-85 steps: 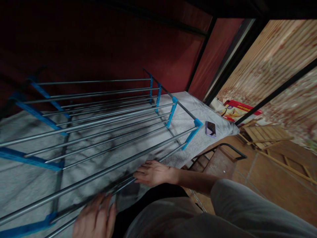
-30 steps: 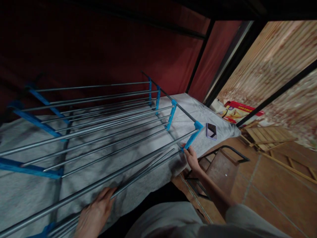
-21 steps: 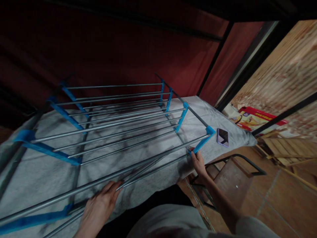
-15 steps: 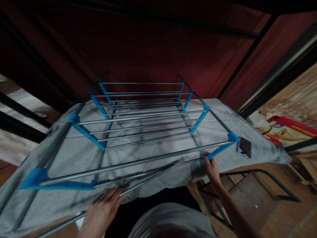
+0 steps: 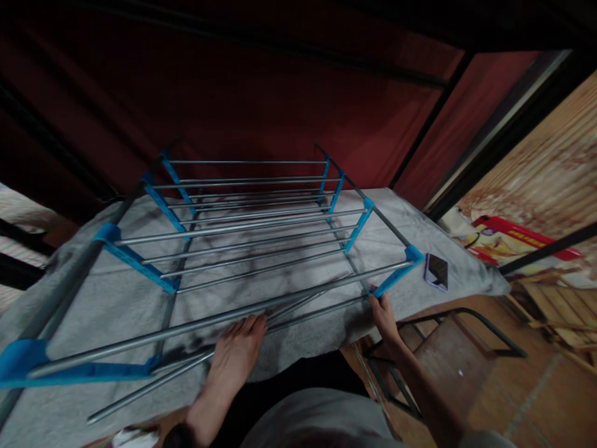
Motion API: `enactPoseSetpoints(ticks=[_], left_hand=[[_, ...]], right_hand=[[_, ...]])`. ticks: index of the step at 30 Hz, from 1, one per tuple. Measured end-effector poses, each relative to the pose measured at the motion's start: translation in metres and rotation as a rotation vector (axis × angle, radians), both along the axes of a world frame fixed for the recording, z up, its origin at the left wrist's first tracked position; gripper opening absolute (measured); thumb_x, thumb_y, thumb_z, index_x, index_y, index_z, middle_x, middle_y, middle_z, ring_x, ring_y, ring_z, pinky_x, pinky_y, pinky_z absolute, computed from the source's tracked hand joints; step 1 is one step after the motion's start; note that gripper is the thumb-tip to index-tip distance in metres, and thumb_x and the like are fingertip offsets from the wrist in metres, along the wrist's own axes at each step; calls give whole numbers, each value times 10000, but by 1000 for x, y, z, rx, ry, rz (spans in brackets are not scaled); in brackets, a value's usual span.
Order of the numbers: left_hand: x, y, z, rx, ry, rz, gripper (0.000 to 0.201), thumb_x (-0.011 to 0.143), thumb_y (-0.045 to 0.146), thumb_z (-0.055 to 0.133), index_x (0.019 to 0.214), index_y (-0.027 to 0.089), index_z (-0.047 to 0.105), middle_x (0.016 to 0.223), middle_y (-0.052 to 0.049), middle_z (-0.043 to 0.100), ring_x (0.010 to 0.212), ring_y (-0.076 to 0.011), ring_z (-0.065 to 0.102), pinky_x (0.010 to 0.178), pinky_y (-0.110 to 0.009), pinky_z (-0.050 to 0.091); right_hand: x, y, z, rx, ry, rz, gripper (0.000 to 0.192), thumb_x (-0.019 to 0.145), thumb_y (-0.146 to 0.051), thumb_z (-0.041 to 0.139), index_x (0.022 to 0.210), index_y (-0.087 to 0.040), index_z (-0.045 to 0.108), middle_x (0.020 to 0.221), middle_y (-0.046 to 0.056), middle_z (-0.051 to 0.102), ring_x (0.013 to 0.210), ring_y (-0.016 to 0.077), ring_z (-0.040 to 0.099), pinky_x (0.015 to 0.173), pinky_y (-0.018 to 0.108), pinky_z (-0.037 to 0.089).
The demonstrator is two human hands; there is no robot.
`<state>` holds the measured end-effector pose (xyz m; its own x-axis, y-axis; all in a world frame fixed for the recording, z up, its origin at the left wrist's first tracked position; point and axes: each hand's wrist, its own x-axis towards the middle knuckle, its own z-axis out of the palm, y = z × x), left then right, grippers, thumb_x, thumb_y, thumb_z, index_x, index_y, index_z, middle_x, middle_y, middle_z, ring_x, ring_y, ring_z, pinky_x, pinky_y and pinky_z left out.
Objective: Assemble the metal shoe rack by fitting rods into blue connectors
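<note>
A metal rack (image 5: pixel 261 218) of grey rods joined by blue plastic end pieces lies on a grey cloth (image 5: pixel 116 298). My left hand (image 5: pixel 237 348) rests on a loose grey rod (image 5: pixel 186 367) that lies slanted at the rack's near edge; whether the fingers grip it I cannot tell. My right hand (image 5: pixel 385 314) pinches the lower end of the nearest blue end piece (image 5: pixel 396 274) at the rack's right front corner.
A phone (image 5: pixel 437 272) lies on the cloth just right of the rack. A black metal frame (image 5: pixel 466 330) stands on the tiled floor below my right arm. A red box (image 5: pixel 517 239) and wooden slats (image 5: pixel 555 298) lie farther right. A dark red wall rises behind.
My left hand has slid right along the loose rod towards the rack's middle. My right hand has stayed at the blue corner piece. The view has swung left, then back a little.
</note>
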<state>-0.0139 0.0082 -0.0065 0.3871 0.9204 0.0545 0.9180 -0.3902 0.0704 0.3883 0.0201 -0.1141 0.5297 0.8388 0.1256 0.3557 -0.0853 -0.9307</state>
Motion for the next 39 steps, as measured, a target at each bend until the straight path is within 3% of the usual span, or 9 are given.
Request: enactPoseSetpoints(ticks=[2, 5, 10, 13, 21, 27, 30, 34, 39], left_hand=[[20, 19, 1, -28, 9, -14, 371, 1004, 192, 421, 1267, 218, 682, 1100, -108, 760, 959, -264, 724, 888, -413, 549], [26, 39, -11, -32, 16, -42, 389, 974, 117, 424, 1237, 234, 685, 1119, -94, 753, 1033, -256, 703, 978, -430, 516], [0, 52, -51, 19, 29, -41, 480, 957, 69, 357, 1283, 246, 662, 1352, -90, 667, 1284, -272, 592, 1149, -494, 411], [-12, 53, -65, -14, -15, -30, 464, 951, 74, 379, 1261, 250, 675, 1360, -90, 663, 1304, -282, 580, 1158, -497, 413], [11, 21, -45, -65, -141, -42, 367, 1012, 204, 422, 1300, 200, 650, 1358, -137, 653, 1249, -286, 611, 1092, -473, 478], [32, -17, -49, -122, -212, -98, 366, 998, 262, 523, 1357, 225, 580, 1313, -88, 664, 1236, -246, 601, 1127, -427, 442], [41, -11, -50, -134, -197, -106, 386, 996, 220, 500, 1377, 227, 556, 1288, -98, 662, 1233, -252, 594, 1112, -435, 447], [48, 8, -45, -247, -189, -136, 274, 982, 171, 479, 1186, 195, 662, 1202, -108, 691, 1185, -260, 622, 1055, -413, 481], [45, 22, -42, -295, -228, -150, 337, 1015, 232, 396, 1246, 194, 638, 1182, -114, 723, 1113, -257, 675, 977, -397, 511]], right_hand=[[0, 1, 1, -12, 4, -14, 529, 845, -591, 541, 1196, -211, 650, 1195, 120, 676, 1167, 302, 576, 1065, 481, 419], [-1, 1, 2, -10, 5, -16, 556, 845, -605, 538, 1222, -212, 653, 1219, 122, 678, 1173, 302, 578, 1060, 478, 426], [-2, -2, 1, -14, 15, -4, 576, 861, -632, 542, 1250, -219, 644, 1215, 118, 688, 1221, 317, 562, 1094, 503, 403], [-3, -2, 0, -24, 38, -10, 601, 849, -657, 558, 1248, -214, 635, 1218, 124, 684, 1221, 326, 569, 1093, 502, 407], [6, -5, -11, -73, -23, -31, 678, 814, -711, 563, 1263, -206, 618, 1187, 119, 682, 1158, 338, 583, 1040, 476, 424], [13, -6, -20, -70, -54, -16, 627, 830, -676, 564, 1241, -209, 641, 1140, 110, 686, 1106, 355, 597, 1009, 495, 421], [11, -4, -16, -39, -52, -25, 601, 822, -667, 565, 1201, -210, 663, 1156, 111, 686, 1149, 357, 578, 1035, 502, 409], [3, -5, 4, -34, 14, -9, 599, 778, -696, 583, 1113, -213, 695, 1151, 107, 699, 1171, 339, 568, 1082, 534, 390], [1, -4, 24, -12, 106, 79, 553, 776, -687, 625, 1087, -238, 717, 1117, 88, 713, 1163, 310, 582, 1112, 540, 381]])
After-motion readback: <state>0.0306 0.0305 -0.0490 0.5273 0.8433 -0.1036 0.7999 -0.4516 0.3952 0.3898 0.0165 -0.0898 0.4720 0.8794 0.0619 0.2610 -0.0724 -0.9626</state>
